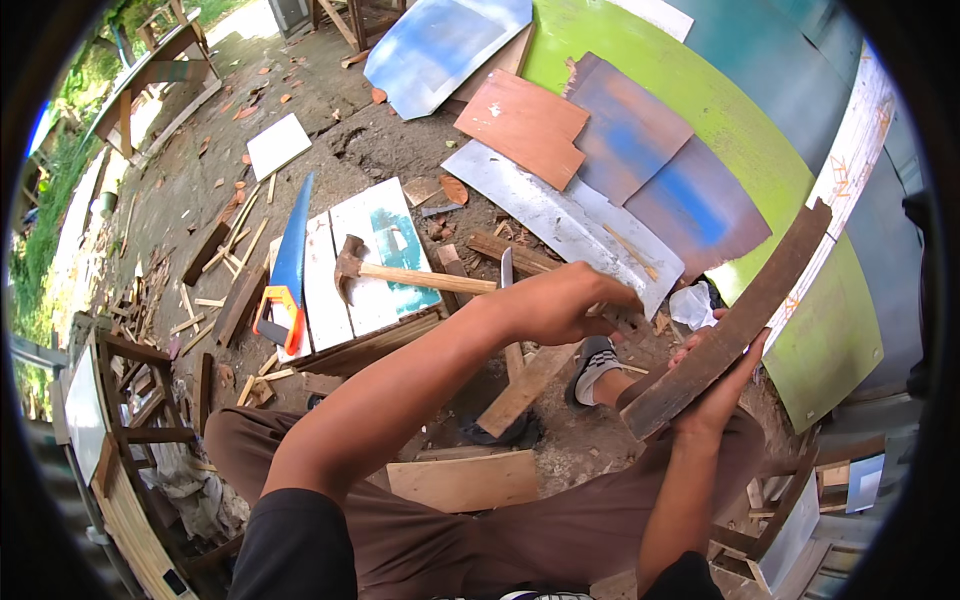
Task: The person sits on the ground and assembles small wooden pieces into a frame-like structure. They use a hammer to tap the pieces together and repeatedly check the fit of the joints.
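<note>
My right hand grips a long dark wooden plank, which slants up to the right above my right knee. My left hand is left of the plank and apart from it. Its fingers are curled, and what they may hold is too small and hidden to name. Beyond my left forearm, a claw hammer with a wooden handle lies on a white-painted wooden box top. A handsaw with a blue blade and orange handle rests along the box's left side. A pale wood offcut lies below my left hand.
Painted sheets, including a large green panel and a brown board, lie at the far right. Wood scraps litter the dirt floor at left. A wooden frame stands at the left, and a short board lies between my legs.
</note>
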`<state>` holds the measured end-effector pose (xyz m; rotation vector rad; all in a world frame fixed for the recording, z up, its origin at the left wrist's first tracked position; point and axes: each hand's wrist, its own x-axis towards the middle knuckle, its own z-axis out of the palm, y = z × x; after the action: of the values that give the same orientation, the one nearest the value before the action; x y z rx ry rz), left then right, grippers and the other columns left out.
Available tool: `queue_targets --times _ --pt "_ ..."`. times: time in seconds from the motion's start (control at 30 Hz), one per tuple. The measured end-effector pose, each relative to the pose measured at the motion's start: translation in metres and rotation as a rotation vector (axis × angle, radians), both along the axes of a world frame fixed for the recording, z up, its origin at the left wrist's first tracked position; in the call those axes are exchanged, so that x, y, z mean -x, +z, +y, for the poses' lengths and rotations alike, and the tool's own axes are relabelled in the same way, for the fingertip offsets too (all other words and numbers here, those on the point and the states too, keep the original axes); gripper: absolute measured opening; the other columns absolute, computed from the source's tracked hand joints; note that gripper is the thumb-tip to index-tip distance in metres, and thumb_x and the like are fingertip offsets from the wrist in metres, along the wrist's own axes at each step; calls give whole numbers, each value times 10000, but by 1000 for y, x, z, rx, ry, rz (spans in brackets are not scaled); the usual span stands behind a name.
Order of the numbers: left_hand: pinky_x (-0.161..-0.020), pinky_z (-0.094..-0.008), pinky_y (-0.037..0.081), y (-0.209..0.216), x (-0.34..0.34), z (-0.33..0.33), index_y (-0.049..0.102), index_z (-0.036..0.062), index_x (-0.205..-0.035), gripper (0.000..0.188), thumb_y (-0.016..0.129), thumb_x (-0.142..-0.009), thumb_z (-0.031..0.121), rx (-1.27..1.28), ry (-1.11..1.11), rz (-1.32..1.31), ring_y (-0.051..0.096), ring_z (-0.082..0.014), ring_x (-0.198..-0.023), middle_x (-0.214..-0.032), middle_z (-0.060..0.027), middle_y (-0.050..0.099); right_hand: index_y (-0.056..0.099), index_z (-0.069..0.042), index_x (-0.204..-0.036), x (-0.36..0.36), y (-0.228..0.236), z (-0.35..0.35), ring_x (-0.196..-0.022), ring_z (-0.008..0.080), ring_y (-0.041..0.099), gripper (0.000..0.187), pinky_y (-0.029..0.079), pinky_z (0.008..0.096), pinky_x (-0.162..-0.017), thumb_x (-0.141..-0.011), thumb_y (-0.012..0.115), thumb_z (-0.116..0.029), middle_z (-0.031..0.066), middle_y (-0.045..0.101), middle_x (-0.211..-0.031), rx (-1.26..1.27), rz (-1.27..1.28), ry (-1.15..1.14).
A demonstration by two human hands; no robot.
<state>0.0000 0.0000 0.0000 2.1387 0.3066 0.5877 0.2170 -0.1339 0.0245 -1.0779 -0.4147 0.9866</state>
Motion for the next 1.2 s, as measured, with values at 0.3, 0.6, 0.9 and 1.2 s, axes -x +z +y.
queue_targets --times 0.3,0.6,0.9,1.2 --pt "-1002 -472 562 -104 14 10 719 18 -1271 381 802 -907 93 91 -189 339 697 -397 -1168 -1237 -187 748 576 -43 -1347 29 -34 -8 -1002 149 611 677 518 333 -860 -1071 548 -662 62 615 -1145 85 -73 -128" --pt "-1067 -471 539 -164 35 12 515 88 -1500 661 821 -916 136 147 260 92 645 -390 -1293 -1445 -199 620 655 -5 -1254 89 -95 -27 -931 135 663 574 549 308 -816 -1116 545 -551 52 691 -1066 306 -73 188" --pt "-1221 -443 403 -185 0 -13 339 65 -1639 852 791 -925 174 326 545 -68 489 -408 -1483 -1599 -282 478 635 71 -1296 105 -109 -20 -1097 164 628 557 504 319 -965 -1121 594 -456 102 687 -1241 299 -166 245" --pt "-1173 -406 423 -122 99 -130 393 53 -1651 785 529 -1103 599 1025 520 46 494 -293 -1445 -1569 -250 518 595 42 -1382 159 -149 -66 -1179 192 633 492 489 358 -1017 -1131 597 -380 115 692 -1288 424 -436 474"
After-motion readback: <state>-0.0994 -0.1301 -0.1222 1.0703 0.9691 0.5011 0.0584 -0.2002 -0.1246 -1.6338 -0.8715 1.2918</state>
